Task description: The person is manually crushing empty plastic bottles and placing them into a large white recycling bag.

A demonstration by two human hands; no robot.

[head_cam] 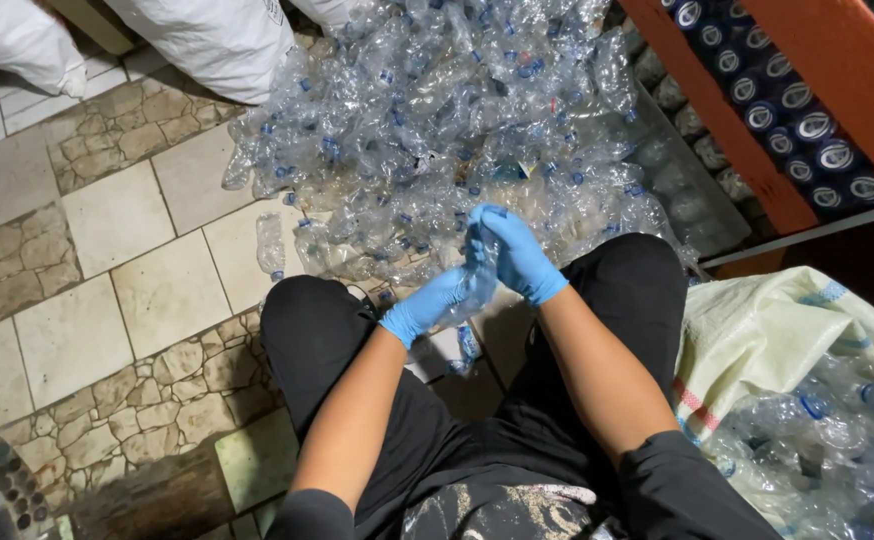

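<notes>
Clear plastic bottle, crushed and empty, is sitting between both gloved hands just above the person's knees, near frame centre. It is probably very light and thin-walled, giving under the fingers rather than resisting; the smooth film is likely slippery against a glove. The neck ring and cap end look like the stiffest place to take hold, with the body held loosely around its middle.

Left hand, in a blue glove, is wrapping closed around the bottle's lower body from 7 o'clock. Right hand, also blue-gloved, is curling shut over the bottle's upper end from 1 o'clock; whether it is pinching the cap or only the neck cannot be told, as the fingers are covering it.

A second flattened bottle is lying on the floor just below the hands, between the black trouser legs.

Outward, at 12 o'clock, a large heap of crushed clear bottles with blue caps is spreading across the tiled floor. At 4 o'clock a woven sack is standing open, partly filled with similar bottles. At 11 o'clock white sacks are leaning together. At 2 o'clock stacked cans are showing behind an orange frame.
</notes>
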